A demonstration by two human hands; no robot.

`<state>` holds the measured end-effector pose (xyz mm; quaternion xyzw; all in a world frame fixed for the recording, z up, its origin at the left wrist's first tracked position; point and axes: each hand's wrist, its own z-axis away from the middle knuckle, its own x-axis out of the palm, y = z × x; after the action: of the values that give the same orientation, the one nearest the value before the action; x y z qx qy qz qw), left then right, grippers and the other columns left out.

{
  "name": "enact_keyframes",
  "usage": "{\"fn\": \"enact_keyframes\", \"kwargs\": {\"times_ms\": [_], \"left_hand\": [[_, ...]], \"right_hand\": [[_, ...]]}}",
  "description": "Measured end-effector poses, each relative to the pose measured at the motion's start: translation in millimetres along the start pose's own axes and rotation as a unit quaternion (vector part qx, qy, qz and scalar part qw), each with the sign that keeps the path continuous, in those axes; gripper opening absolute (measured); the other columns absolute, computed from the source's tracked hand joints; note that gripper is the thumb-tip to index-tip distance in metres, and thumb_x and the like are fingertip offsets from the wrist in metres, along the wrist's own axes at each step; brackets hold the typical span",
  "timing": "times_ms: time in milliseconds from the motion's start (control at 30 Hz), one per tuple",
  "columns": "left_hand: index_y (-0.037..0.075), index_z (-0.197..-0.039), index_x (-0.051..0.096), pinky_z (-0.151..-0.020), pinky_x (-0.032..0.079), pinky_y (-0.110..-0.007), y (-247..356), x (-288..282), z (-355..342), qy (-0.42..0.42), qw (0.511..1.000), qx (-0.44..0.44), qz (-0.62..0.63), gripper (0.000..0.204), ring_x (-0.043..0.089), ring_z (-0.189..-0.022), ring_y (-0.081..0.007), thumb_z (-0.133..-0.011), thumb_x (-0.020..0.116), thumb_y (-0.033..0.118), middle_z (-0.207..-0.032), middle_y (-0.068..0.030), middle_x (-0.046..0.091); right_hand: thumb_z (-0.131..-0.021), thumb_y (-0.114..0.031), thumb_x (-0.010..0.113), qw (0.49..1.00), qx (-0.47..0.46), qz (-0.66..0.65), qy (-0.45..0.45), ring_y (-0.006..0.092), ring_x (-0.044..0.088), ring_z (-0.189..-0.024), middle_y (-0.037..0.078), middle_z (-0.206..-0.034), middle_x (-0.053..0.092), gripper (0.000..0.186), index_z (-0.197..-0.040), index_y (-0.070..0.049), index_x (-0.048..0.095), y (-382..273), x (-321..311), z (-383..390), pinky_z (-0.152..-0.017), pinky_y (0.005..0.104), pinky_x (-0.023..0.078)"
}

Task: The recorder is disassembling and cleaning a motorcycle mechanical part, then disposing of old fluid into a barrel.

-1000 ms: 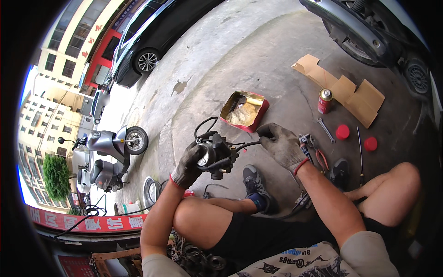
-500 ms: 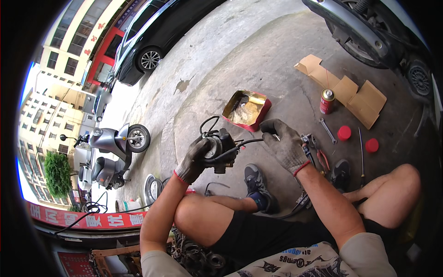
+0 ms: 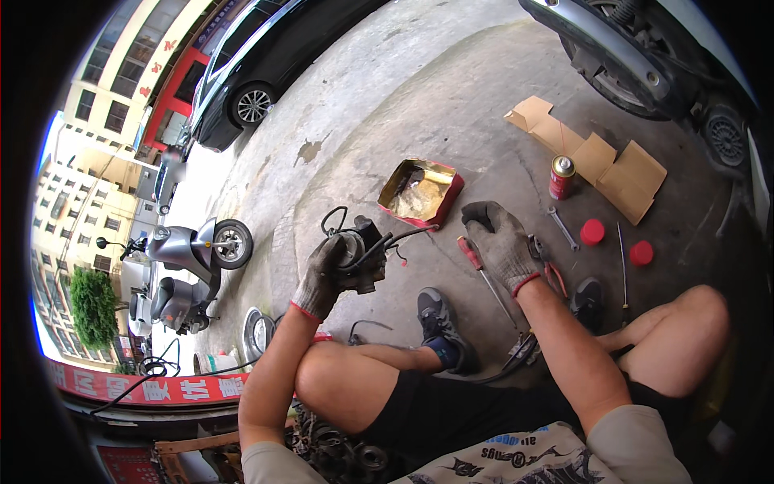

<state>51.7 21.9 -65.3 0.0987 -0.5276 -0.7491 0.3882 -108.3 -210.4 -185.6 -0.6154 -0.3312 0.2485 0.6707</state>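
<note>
My left hand point(image 3: 321, 278), in a grey knit glove, grips a dark carburetor point(image 3: 361, 256) with hoses and a small red fitting hanging from it. My right hand point(image 3: 496, 242), gloved alike, is raised to its right, clear of the hose end point(image 3: 429, 229); its fingers are curled, and whatever they hold, if anything, is hidden. Below it lie a red-handled screwdriver point(image 3: 471, 252), orange-handled pliers point(image 3: 555, 278) and other tools, partly covered by my hand and arm. Beyond both hands sits an open red tin point(image 3: 387, 196) with a gold inside.
On the concrete lie a spray can point(image 3: 560, 184), a wrench point(image 3: 564, 230), two red caps point(image 3: 592, 231), a long screwdriver point(image 3: 622, 274) and cardboard point(image 3: 645, 189). A scooter point(image 3: 181, 248) and cars point(image 3: 250, 73) stand around. Loose parts point(image 3: 339, 448) are piled by my left leg.
My right hand has let go of the black hose and moved up and right, uncovering the red-handled screwdriver. My left hand, still holding the carburetor, has shifted slightly left and up.
</note>
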Motion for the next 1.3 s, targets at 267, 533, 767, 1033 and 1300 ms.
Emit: {"fn": "enact_keyframes", "kwargs": {"times_ms": [267,533,767,1033,1300], "left_hand": [[-0.004,-0.124,0.051,-0.084,0.055,-0.043,7,-19,5,0.069,0.996,0.034,-0.042,0.063,0.066,-0.094,-0.0308,-0.088,0.055,0.048,-0.110,-0.0196,0.063],[0.000,-0.115,0.052,-0.063,0.060,-0.040,-7,-71,2,0.239,0.957,0.142,-0.083,0.042,0.069,-0.073,-0.0314,-0.091,0.058,0.034,-0.094,-0.0203,0.066],[-0.003,-0.126,0.036,-0.055,0.062,-0.047,-149,-141,-39,0.382,0.909,0.168,0.000,0.057,0.067,-0.073,-0.0349,-0.084,0.068,0.017,-0.110,-0.0243,0.055],[-0.010,-0.135,0.034,-0.081,0.053,-0.034,-235,-132,-45,0.424,0.866,0.077,-0.255,0.075,0.061,-0.097,-0.0259,-0.081,0.073,0.026,-0.115,-0.0214,0.056],[-0.008,-0.134,0.038,-0.086,0.048,-0.033,-261,-116,-45,0.417,0.876,0.057,-0.237,0.074,0.058,-0.101,-0.0265,-0.080,0.074,0.029,-0.114,-0.0192,0.057]], "right_hand": [[-0.087,-0.009,0.061,0.993,0.110,-0.047,0.006,0.0126,0.062,-0.075,0.007,-0.089,0.066,0.018,-0.103,0.000,0.062,-29,-14,-3,-0.058,0.0270,0.053],[-0.086,-0.001,0.057,0.985,0.164,-0.058,-0.005,0.0140,0.063,-0.086,0.008,-0.095,0.067,0.021,-0.106,0.003,0.062,-6,-21,-3,-0.080,0.0270,0.050],[-0.085,-0.003,0.059,0.979,0.170,0.103,-0.045,0.0135,0.063,-0.084,0.008,-0.091,0.068,0.021,-0.105,0.002,0.063,83,-45,-3,-0.075,0.0265,0.050],[-0.078,-0.028,0.064,0.939,0.149,0.309,-0.020,0.0329,0.063,-0.097,0.018,-0.101,0.068,0.031,-0.100,-0.007,0.070,98,-94,8,-0.085,0.0383,0.049],[-0.084,-0.017,0.050,0.569,0.235,0.638,-0.463,0.0327,0.066,-0.099,0.016,-0.110,0.067,0.035,-0.109,-0.001,0.067,141,-82,82,-0.080,0.0462,0.053]]}}
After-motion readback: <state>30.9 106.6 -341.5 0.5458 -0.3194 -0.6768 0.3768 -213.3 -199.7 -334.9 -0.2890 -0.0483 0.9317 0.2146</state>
